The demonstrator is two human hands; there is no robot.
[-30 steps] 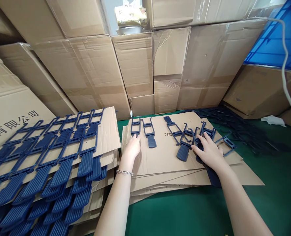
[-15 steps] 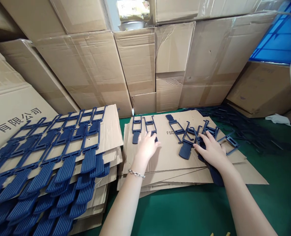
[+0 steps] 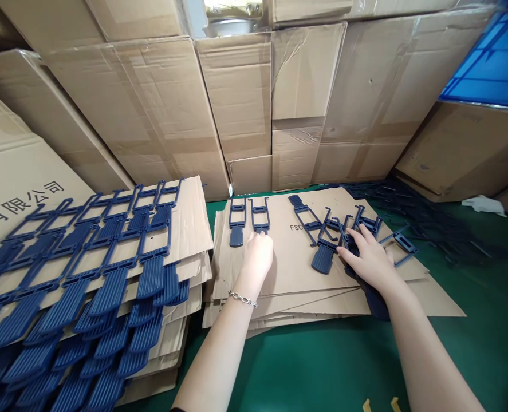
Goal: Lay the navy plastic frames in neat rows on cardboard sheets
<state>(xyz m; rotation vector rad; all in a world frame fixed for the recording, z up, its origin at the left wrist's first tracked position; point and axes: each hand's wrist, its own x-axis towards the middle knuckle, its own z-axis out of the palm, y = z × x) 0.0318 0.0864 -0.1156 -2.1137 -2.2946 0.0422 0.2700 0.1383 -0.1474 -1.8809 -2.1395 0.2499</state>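
Observation:
On the cardboard sheets (image 3: 288, 269) in the middle, my left hand (image 3: 259, 254) is closed round the lower end of a dark blue plastic frame (image 3: 260, 214). Left of it lies a similar frame with a ribbed paddle (image 3: 236, 236). My right hand (image 3: 367, 257) rests with spread fingers on a jumble of blue frames at the right of the sheets; its thumb and fingertips touch some of them. Between the hands are loose frames, one with its paddle (image 3: 322, 259) pointing towards me and another with its paddle (image 3: 296, 202) pointing away.
At left, a tall cardboard stack (image 3: 189, 217) bears rows of blue frames. More dark frames (image 3: 434, 217) lie on the green table (image 3: 322, 360) at the back right. Large boxes (image 3: 159, 103) form a wall behind. Two yellow tips (image 3: 395, 404) show at the bottom edge.
My left hand has gone from spread fingers to closed at the second frame's lower end. My right hand has barely moved. The camera view has shifted slightly.

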